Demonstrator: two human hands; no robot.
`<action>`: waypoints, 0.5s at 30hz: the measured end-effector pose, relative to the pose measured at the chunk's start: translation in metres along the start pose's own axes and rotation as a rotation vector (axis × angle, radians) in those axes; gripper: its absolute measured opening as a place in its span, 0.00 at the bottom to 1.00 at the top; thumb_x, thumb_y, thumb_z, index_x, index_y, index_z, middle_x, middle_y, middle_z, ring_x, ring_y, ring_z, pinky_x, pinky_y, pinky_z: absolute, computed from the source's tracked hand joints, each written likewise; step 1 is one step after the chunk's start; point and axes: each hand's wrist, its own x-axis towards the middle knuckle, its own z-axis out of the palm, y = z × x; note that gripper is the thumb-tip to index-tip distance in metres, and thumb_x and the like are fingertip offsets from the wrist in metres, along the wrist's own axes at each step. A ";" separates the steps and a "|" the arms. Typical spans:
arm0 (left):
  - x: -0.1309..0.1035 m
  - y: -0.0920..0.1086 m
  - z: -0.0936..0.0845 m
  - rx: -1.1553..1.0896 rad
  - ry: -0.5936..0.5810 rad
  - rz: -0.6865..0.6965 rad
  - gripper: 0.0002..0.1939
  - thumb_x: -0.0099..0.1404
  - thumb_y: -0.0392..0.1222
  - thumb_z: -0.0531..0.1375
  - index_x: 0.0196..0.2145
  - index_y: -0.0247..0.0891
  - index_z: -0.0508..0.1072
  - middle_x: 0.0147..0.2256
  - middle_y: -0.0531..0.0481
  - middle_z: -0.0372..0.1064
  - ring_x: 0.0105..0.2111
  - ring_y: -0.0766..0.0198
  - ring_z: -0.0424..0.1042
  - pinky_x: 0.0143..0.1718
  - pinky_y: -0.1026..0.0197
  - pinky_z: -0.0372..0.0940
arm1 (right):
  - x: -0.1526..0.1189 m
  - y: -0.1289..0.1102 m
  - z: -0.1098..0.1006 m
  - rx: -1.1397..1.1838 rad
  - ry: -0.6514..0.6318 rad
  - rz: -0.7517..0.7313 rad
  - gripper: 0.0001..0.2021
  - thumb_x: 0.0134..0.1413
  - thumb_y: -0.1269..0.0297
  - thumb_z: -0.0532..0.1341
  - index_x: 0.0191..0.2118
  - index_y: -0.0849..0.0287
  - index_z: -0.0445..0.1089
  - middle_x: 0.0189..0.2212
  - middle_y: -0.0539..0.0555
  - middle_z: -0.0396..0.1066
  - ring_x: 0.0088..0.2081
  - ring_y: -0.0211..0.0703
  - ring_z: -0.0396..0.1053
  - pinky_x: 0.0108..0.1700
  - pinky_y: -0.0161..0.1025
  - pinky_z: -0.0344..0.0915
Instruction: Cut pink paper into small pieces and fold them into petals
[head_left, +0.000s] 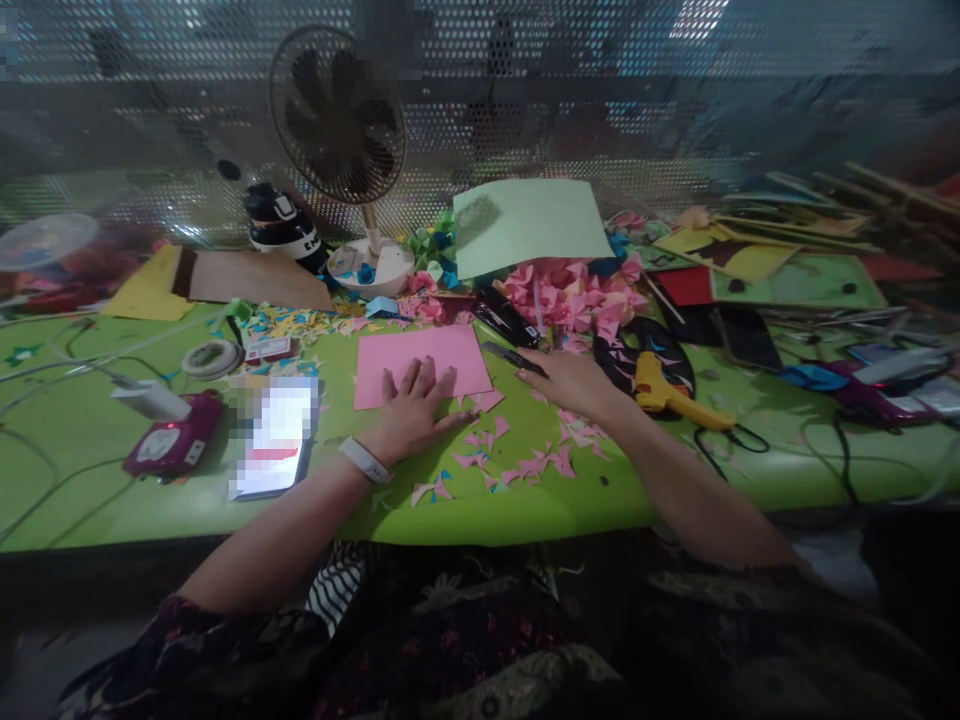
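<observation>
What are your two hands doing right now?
Left hand: open, flat on the pink paper.
Right hand: closed around a craft knife.

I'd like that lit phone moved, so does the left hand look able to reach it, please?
Probably yes: the left hand lies flat on the pink paper, and nothing seems to stand between it and the phone.

The bench [525,510] wears a smooth, softly glossy green covering. The pink sheet [420,365] and pale green sheet [532,228] are matt, smooth paper. The glue gun [679,395] looks like yellow plastic; the phone [276,440] has a glossy screen; the perforated panel [525,100] looks metallic.
</observation>
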 end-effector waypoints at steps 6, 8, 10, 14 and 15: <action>0.000 0.000 0.000 -0.006 0.000 -0.002 0.45 0.67 0.73 0.42 0.72 0.46 0.47 0.73 0.40 0.34 0.73 0.40 0.34 0.66 0.25 0.34 | 0.000 0.000 0.001 -0.002 0.020 -0.026 0.29 0.69 0.51 0.49 0.70 0.55 0.58 0.56 0.63 0.73 0.52 0.60 0.73 0.47 0.48 0.69; 0.000 0.000 0.001 -0.005 0.003 -0.002 0.45 0.67 0.73 0.42 0.72 0.45 0.47 0.73 0.39 0.34 0.73 0.40 0.34 0.66 0.25 0.34 | 0.001 0.001 0.004 0.008 0.034 -0.058 0.28 0.69 0.49 0.50 0.69 0.54 0.59 0.57 0.61 0.73 0.53 0.59 0.73 0.47 0.48 0.69; 0.000 0.000 0.001 -0.006 0.004 0.000 0.44 0.67 0.73 0.42 0.72 0.46 0.47 0.73 0.39 0.34 0.73 0.40 0.35 0.66 0.25 0.35 | 0.001 0.003 0.005 0.007 0.042 -0.111 0.29 0.68 0.48 0.51 0.69 0.52 0.60 0.58 0.60 0.72 0.54 0.58 0.72 0.49 0.48 0.69; 0.000 0.000 0.001 -0.008 0.008 0.002 0.45 0.67 0.73 0.42 0.72 0.45 0.47 0.73 0.39 0.35 0.72 0.40 0.35 0.66 0.25 0.35 | 0.002 0.012 0.005 0.031 0.004 -0.246 0.29 0.66 0.46 0.54 0.68 0.50 0.62 0.59 0.57 0.72 0.55 0.57 0.71 0.51 0.48 0.68; 0.000 0.000 0.001 -0.006 0.008 0.000 0.44 0.67 0.73 0.42 0.72 0.45 0.47 0.73 0.39 0.35 0.72 0.40 0.35 0.66 0.25 0.35 | 0.002 0.015 0.004 0.057 -0.020 -0.284 0.29 0.65 0.46 0.54 0.67 0.49 0.63 0.59 0.56 0.72 0.55 0.56 0.72 0.51 0.47 0.68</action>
